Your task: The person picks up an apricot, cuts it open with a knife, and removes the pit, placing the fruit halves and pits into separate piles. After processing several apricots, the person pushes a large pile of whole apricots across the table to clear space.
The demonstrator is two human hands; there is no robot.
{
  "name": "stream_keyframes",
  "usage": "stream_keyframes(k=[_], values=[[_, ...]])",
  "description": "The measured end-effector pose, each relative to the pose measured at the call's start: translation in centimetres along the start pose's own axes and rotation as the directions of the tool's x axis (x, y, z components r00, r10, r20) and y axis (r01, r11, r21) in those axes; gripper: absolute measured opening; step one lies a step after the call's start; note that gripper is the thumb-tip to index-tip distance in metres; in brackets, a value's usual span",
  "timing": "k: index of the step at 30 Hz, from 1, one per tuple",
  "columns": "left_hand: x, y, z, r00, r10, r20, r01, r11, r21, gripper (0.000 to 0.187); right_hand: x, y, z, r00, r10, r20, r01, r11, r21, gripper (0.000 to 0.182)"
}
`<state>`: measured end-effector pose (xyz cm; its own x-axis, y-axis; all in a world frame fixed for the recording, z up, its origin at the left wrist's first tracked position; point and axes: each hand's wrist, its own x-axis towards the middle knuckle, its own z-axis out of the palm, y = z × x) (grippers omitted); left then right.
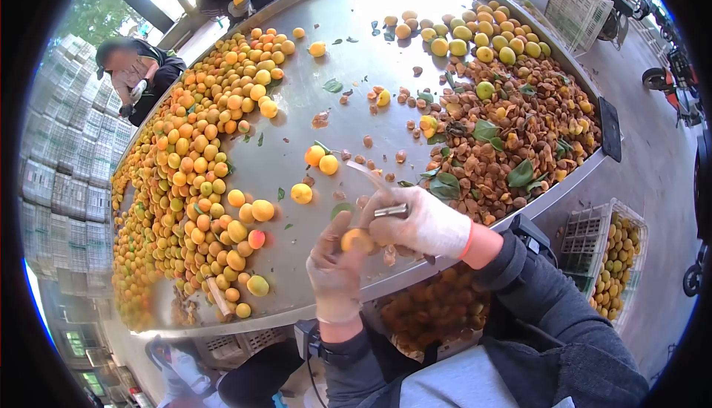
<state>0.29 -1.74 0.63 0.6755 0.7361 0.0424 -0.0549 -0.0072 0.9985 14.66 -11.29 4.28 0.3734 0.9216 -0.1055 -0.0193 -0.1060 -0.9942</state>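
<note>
Above the near edge of the metal table, my left hand (335, 271), in a thin whitish glove, holds an apricot (357, 240) between thumb and fingers. My right hand (426, 222), gloved too, is closed around a slim tool with a shiny metal end (391, 211); its kind is not clear. The two hands almost meet at the apricot, and their fingers are partly blurred. Just beyond them lie a few loose apricots (302, 193) and scattered pits. Below my wrists, a container full of brownish-orange fruit (434, 308) shows partly behind my sleeves.
Whole apricots (196, 163) are heaped along the table's left side. Brown pits and scraps with leaves (512, 137) pile up at right, beside greener apricots (482, 33). A filled crate (615, 260) stands on the floor at right. Co-workers (137, 74) sit around the table (297, 111).
</note>
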Motion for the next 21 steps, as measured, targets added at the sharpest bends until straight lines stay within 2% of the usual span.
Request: stream_keyframes(k=[1, 2, 4, 5, 6, 7, 9, 10, 11, 12, 13, 14, 16, 18, 21], values=[[0.2, 0.0, -1.1, 0.990, -0.115, 0.081, 0.137, 0.920, -0.367, 0.047, -0.2, -1.1, -0.5, 0.987, 0.159, 0.041, -0.163, 0.975, 0.150, 0.024], [0.5, -0.1, -1.8, 0.962, -0.188, 0.195, 0.271, 0.692, -0.669, 0.045, -0.2, -1.8, -0.8, 0.947, 0.303, 0.104, -0.321, 0.903, 0.285, 0.023], [0.8, -0.9, -1.9, 0.967, -0.197, 0.161, 0.252, 0.658, -0.710, 0.043, 0.0, -0.8, -0.6, 0.948, 0.306, 0.091, -0.319, 0.914, 0.251, 0.029], [0.9, -1.1, -2.0, 0.970, -0.208, 0.125, 0.230, 0.621, -0.750, 0.041, 0.2, 0.2, -0.6, 0.984, 0.171, 0.052, -0.172, 0.985, 0.015, 0.024], [0.9, -1.0, -2.0, 0.970, -0.207, 0.124, 0.229, 0.621, -0.749, 0.041, 0.4, 1.0, -0.4, 0.998, 0.026, 0.048, -0.014, 0.974, -0.227, 0.020], [0.9, -0.9, -2.2, 0.962, -0.220, 0.159, 0.263, 0.608, -0.749, 0.042, 0.7, 1.6, -0.2, 0.998, 0.025, 0.050, -0.013, 0.974, -0.226, 0.020], [0.7, -1.0, -2.2, 0.952, -0.237, 0.194, 0.300, 0.594, -0.746, 0.044, 1.0, 2.6, 0.1, 0.980, -0.056, -0.191, 0.067, 0.996, 0.053, 0.019], [0.5, -1.2, -1.9, 0.948, -0.265, 0.175, 0.309, 0.648, -0.696, 0.044, 0.8, 1.2, -0.1, 0.980, -0.053, -0.189, 0.064, 0.997, 0.053, 0.019], [0.3, -1.4, -1.6, 0.944, -0.291, 0.154, 0.320, 0.697, -0.642, 0.045, 0.4, -0.5, -0.5, 0.949, 0.029, -0.315, 0.079, 0.942, 0.325, 0.018], [0.1, -1.5, -1.2, 0.943, -0.294, 0.156, 0.323, 0.695, -0.642, 0.045, 0.3, -1.7, -0.8, 0.901, 0.142, -0.409, 0.129, 0.813, 0.567, 0.018], [0.0, -1.3, -0.7, 0.932, -0.330, 0.151, 0.351, 0.714, -0.606, 0.045, 0.8, -1.8, -0.4, 0.826, 0.182, -0.534, 0.280, 0.689, 0.669, 0.018], [-0.1, -1.2, -0.2, 0.920, -0.364, 0.145, 0.378, 0.730, -0.569, 0.046, 0.9, -1.9, -0.1, 0.823, 0.184, -0.538, 0.282, 0.689, 0.667, 0.018], [-0.2, -1.0, 0.5, 0.922, -0.360, 0.145, 0.378, 0.750, -0.542, 0.045, 0.8, -1.9, 0.4, 0.735, 0.125, -0.666, 0.495, 0.573, 0.653, 0.017], [-0.4, -0.6, 1.3, 0.923, -0.358, 0.143, 0.378, 0.769, -0.515, 0.045, 0.5, -1.7, 0.7, 0.734, 0.123, -0.668, 0.487, 0.590, 0.644, 0.015], [-0.5, 0.0, 2.4, 0.900, -0.419, 0.115, 0.418, 0.760, -0.498, 0.042, -0.1, -1.6, 1.1, 0.758, -0.045, -0.650, 0.467, 0.733, 0.494, 0.016]])
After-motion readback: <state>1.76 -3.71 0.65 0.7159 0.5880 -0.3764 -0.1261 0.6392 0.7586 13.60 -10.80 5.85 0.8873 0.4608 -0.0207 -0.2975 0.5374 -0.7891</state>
